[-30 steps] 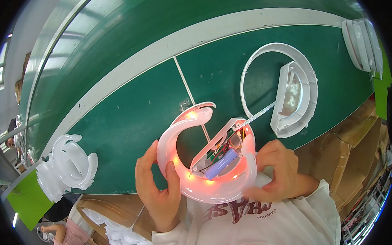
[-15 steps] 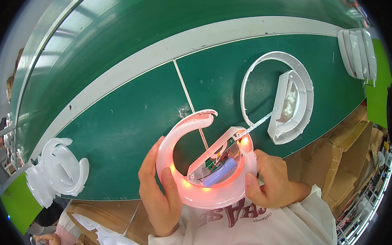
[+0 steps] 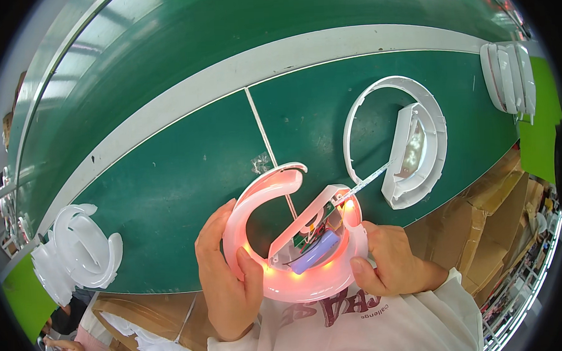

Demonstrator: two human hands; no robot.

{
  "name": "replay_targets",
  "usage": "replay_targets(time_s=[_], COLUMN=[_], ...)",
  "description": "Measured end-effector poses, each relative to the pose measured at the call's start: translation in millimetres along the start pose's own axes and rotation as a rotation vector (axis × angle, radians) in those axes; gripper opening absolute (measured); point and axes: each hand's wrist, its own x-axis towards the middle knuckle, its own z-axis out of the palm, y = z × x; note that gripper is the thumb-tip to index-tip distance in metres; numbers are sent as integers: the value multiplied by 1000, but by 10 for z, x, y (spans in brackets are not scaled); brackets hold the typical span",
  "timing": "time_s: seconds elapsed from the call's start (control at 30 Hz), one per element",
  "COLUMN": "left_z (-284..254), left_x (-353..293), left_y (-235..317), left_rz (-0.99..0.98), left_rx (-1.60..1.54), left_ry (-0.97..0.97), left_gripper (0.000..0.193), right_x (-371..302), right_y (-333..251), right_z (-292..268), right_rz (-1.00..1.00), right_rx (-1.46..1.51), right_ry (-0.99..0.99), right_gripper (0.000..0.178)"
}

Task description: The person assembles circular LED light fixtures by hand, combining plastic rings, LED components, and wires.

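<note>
Close to my body I hold a C-shaped translucent lamp housing (image 3: 311,288) that glows pink, with bright orange spots inside. My left hand (image 3: 230,281) is closed around its left side, thumb on the near face. My right hand (image 3: 390,258) grips the right side, fingers curled and thumb against the rim. In the open middle compartment lie a purple-blue cylindrical battery (image 3: 316,252) and several thin wires. A thin whitish strip (image 3: 374,178) runs from the housing's upper right corner toward a white ring-shaped frame (image 3: 441,137) with a half-moon compartment, resting on the table.
Stacked white curved shells (image 3: 83,247) stand at the table's left end, more shells (image 3: 509,78) at the right end. A cardboard box (image 3: 174,315) with white parts is at lower left; more cardboard (image 3: 450,243) lies at right. Another person's arm (image 3: 69,348) shows at lower left.
The pink glow has spread more strongly along the housing's left side and upper arm. Both hands keep their hold with hardly any movement; the view has shifted slightly.
</note>
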Motion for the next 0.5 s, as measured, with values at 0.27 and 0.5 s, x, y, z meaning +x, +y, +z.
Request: replay_targets(time_s=[0.27,0.5], left_z=[101,576], left_x=[-217,-237], left_y=[260,474], left_rz=[603,537], left_rx=[250,413], left_ry=[183,99], left_gripper=[39,55], right_x=[-103,81], right_y=[91,48], right_z=[-69,-91], right_rz=[79,480], right_rx=[145,192], right_ry=[98,-9], right_gripper=[29,35])
